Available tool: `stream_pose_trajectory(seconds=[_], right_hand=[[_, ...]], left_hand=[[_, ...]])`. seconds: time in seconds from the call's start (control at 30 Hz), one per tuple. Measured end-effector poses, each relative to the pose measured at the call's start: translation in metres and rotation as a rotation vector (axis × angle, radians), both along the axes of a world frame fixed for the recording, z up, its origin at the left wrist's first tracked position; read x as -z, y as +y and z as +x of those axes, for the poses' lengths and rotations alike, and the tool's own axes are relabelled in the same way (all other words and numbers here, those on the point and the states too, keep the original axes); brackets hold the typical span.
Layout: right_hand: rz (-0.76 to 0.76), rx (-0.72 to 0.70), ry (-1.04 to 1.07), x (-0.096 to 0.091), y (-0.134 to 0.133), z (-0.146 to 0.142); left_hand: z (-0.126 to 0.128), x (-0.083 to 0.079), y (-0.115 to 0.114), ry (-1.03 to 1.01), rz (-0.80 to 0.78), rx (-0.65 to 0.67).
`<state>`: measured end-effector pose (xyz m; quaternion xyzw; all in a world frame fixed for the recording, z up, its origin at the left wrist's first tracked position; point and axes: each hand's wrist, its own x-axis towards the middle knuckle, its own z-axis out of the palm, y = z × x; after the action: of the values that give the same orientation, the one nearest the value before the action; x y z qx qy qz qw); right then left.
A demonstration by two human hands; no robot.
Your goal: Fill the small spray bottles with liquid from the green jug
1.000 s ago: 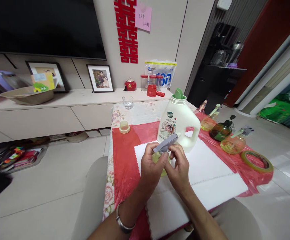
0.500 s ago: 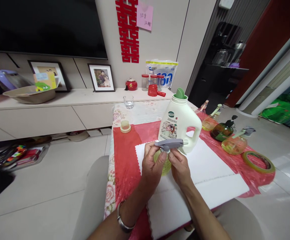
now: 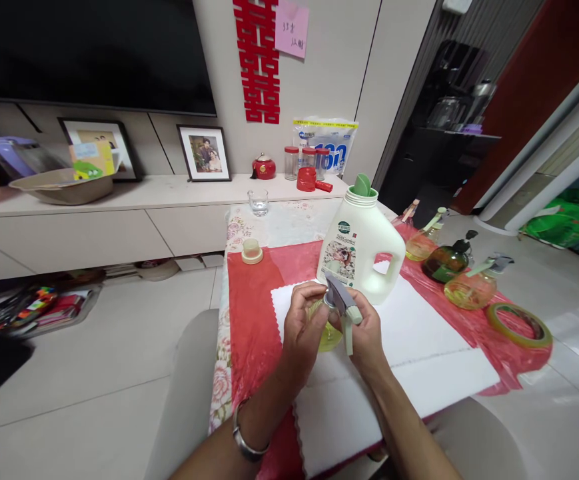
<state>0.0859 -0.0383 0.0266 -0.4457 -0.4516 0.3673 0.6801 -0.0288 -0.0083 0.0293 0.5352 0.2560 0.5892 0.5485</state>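
Observation:
A clear spray bottle (image 3: pixel 328 339) with yellow liquid stands between my hands on a white sheet (image 3: pixel 434 360). Its grey trigger head (image 3: pixel 338 292) sits on the neck, the nozzle angled down toward me on the right. My left hand (image 3: pixel 302 327) is closed round the left side of the bottle's neck, thumb in front. Behind the trigger, my right hand (image 3: pixel 369 327) grips the right side of the neck and head; some of its fingers are hidden. Just beyond stands a large pale detergent jug (image 3: pixel 362 250) with a green piece (image 3: pixel 362 185) in its open mouth.
A pale yellow cap (image 3: pixel 252 251) lies on red plastic (image 3: pixel 249 300) at the left; a glass (image 3: pixel 258 202) stands behind it. To the right are spray bottles (image 3: pixel 472 291), a dark pump bottle (image 3: pixel 444 263) and a tape roll (image 3: pixel 519 325).
The grey trigger head has turned on the bottle, its nozzle swinging from pointing right to pointing down toward me. My right hand has shifted slightly with it; my left hand stays at the neck.

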Motion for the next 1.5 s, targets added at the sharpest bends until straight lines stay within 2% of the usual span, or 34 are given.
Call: stream_pose_trajectory(seconds=[0.33,0.6,0.83,1.07,1.23,1.4,1.5], right_hand=[[0.075,-0.090,-0.072,0.010,0.000,0.009],[0.093,-0.114,-0.060,0.009,0.002,0.008],[0.062,-0.087,0.009,0.009,-0.001,0.005],[0.080,-0.063,0.022,0.006,-0.001,0.003],[0.075,-0.075,-0.006,0.007,0.001,0.004],[0.076,-0.078,0.027,0.009,0.003,0.001],[0.081,-0.064,0.028,0.011,0.003,0.000]], left_hand=[[0.002,-0.002,0.002,-0.068,-0.017,0.035],[0.001,-0.003,0.002,-0.035,0.018,-0.028],[-0.004,0.005,0.007,-0.026,0.070,0.025],[-0.004,0.020,0.009,0.039,-0.098,0.060],[0.000,0.013,0.005,-0.080,-0.157,0.058],[0.002,0.007,0.003,-0.165,-0.166,0.187],[0.002,0.006,0.004,-0.187,-0.137,0.220]])
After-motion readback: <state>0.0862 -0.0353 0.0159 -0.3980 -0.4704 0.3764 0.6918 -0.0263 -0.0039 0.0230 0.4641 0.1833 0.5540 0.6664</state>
